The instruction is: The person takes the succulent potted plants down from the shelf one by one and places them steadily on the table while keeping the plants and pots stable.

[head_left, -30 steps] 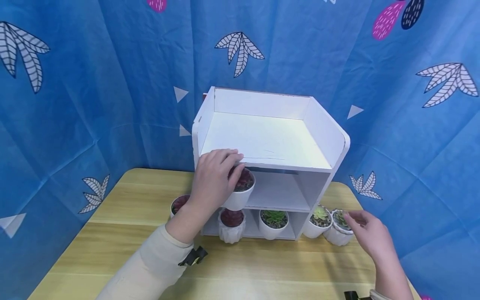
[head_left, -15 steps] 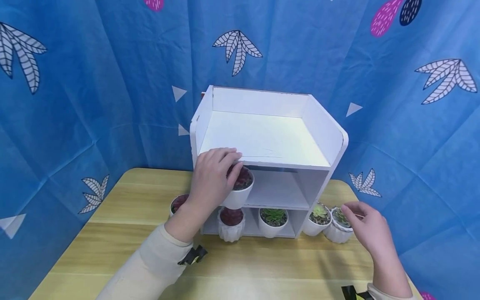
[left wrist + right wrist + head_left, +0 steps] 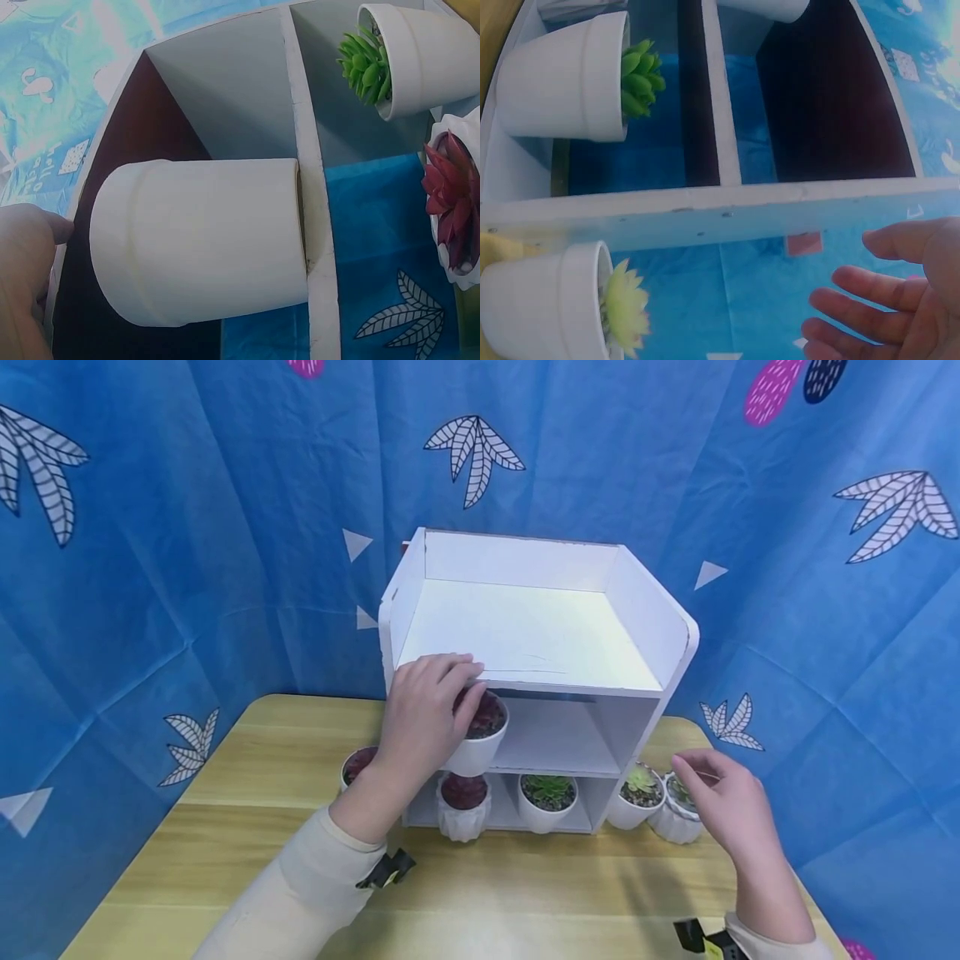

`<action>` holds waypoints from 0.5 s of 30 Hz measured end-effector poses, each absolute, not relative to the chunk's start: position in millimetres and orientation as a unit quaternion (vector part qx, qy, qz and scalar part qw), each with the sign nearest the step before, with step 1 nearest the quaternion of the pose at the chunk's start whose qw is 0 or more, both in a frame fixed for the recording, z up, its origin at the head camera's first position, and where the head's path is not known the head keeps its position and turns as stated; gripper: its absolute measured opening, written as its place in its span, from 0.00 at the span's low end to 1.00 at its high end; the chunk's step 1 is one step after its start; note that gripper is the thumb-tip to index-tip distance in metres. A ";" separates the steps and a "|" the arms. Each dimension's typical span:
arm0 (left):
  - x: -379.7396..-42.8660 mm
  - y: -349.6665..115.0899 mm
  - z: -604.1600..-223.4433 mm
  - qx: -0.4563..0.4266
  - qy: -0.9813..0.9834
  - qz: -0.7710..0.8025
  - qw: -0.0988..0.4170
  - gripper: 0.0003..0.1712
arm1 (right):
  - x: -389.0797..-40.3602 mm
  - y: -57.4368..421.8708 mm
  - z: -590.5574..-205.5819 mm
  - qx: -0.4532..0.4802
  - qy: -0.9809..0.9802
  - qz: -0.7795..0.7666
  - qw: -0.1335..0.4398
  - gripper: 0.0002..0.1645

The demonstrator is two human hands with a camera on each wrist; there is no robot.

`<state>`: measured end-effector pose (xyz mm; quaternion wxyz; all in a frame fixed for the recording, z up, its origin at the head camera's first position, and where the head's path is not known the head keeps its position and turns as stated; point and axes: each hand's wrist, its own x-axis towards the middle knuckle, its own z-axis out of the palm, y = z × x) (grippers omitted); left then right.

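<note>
My left hand (image 3: 426, 714) reaches to the front edge of the white shelf's top board, its fingers loosely bent over that edge. Just beneath it, a smooth white pot (image 3: 480, 752) with a dark red succulent stands upright on the middle board. The left wrist view shows that white pot (image 3: 202, 244) apart from the hand's thumb. On the right, my right hand (image 3: 731, 806) hovers with relaxed, spread fingers, partly covering a ridged white pot (image 3: 677, 823) with a green succulent. No object shows between the right hand's fingers (image 3: 870, 315) in the right wrist view.
The white shelf unit (image 3: 645, 727) stands on a wooden table (image 3: 187, 852) before a blue curtain. Its bottom level holds a ridged pot of red succulent (image 3: 464, 818) and a green succulent pot (image 3: 547, 822). A pale succulent pot (image 3: 636, 814) stands right; a red one (image 3: 348, 772) left.
My right hand has risen slightly and shifted left, away from the ridged pot. The left hand and the pots stay where they were.
</note>
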<state>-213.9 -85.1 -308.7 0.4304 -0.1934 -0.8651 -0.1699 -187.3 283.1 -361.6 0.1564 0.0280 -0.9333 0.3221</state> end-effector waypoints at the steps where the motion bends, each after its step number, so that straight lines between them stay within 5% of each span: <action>1: -213.9 -85.1 -308.7 -0.194 -0.865 -0.170 0.430 0.18 | -187.7 281.8 -360.8 0.029 -0.932 0.323 0.159 0.31; 15: -214.3 -85.8 -308.1 -0.195 -0.866 -0.173 0.427 0.18 | -186.7 265.2 -345.4 0.044 -0.923 0.336 0.181 0.27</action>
